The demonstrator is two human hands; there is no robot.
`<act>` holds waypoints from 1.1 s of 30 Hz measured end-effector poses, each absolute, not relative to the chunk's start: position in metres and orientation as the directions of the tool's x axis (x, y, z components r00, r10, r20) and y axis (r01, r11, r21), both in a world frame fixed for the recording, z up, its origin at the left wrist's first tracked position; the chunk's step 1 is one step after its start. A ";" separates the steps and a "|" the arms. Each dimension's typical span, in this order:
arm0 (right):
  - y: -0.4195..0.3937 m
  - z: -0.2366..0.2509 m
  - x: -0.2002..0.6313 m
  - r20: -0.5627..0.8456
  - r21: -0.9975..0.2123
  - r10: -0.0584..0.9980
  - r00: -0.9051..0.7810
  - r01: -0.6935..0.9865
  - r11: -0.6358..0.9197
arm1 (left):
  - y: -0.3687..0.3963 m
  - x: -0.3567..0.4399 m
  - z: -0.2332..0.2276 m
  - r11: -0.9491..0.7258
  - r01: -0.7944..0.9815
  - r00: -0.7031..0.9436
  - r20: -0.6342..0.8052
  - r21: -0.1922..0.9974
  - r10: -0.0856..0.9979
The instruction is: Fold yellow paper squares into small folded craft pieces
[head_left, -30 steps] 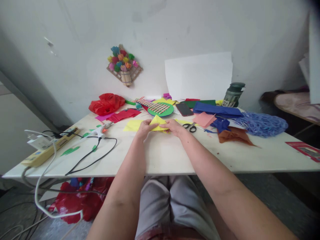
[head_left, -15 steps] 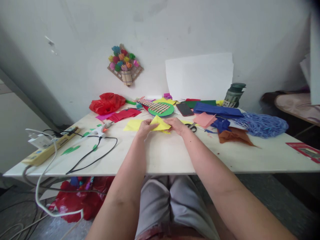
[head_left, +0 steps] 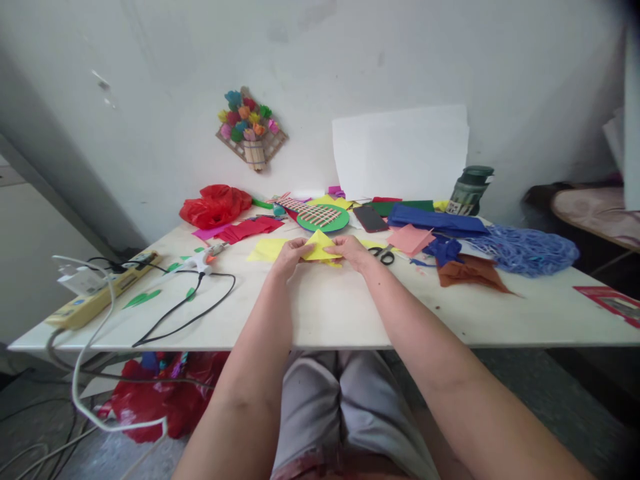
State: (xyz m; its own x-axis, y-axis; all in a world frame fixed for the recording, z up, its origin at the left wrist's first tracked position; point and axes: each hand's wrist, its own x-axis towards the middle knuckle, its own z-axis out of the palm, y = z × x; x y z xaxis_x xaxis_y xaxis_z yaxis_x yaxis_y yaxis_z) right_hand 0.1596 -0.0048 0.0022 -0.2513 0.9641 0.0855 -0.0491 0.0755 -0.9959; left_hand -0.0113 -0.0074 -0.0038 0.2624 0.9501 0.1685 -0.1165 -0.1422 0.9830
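A small piece of yellow paper (head_left: 320, 244) is held between my two hands, folded so that a point faces away from me. My left hand (head_left: 291, 256) pinches its left side, thumb on top. On its right side, the thumb and fingers of my right hand (head_left: 351, 252) are closed on it. Under and beside my left hand a larger yellow sheet (head_left: 265, 249) lies flat on the table. Black-handled scissors (head_left: 383, 255) rest just right of my right hand. Beyond my hands lies a green round craft piece (head_left: 325, 217) with striped sticks woven across it.
A glue gun (head_left: 203, 259) with its black cord, green paper leaves (head_left: 142, 299) and a power strip (head_left: 100, 293) lie left. Right are pink paper squares (head_left: 410, 240), blue paper (head_left: 435, 221), brown paper (head_left: 470, 273), blue string (head_left: 530, 250) and a green bottle (head_left: 470, 190). A phone (head_left: 370, 219) lies behind.
My right thumb and fingers have shifted left onto the front of the yellow paper, close to my left fingers. My left hand keeps its pinch.
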 end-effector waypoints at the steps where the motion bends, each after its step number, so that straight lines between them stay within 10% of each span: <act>1: -0.004 0.002 0.160 0.091 -0.996 0.964 -0.249 -0.048 0.082 | -0.008 -0.012 -0.003 -0.135 -0.128 0.275 0.166 0.983 0.947; 33: -0.005 0.003 0.162 0.160 -0.978 0.905 -0.395 -0.185 0.092 | -0.006 -0.017 -0.002 -0.069 -0.282 0.296 0.155 0.957 0.942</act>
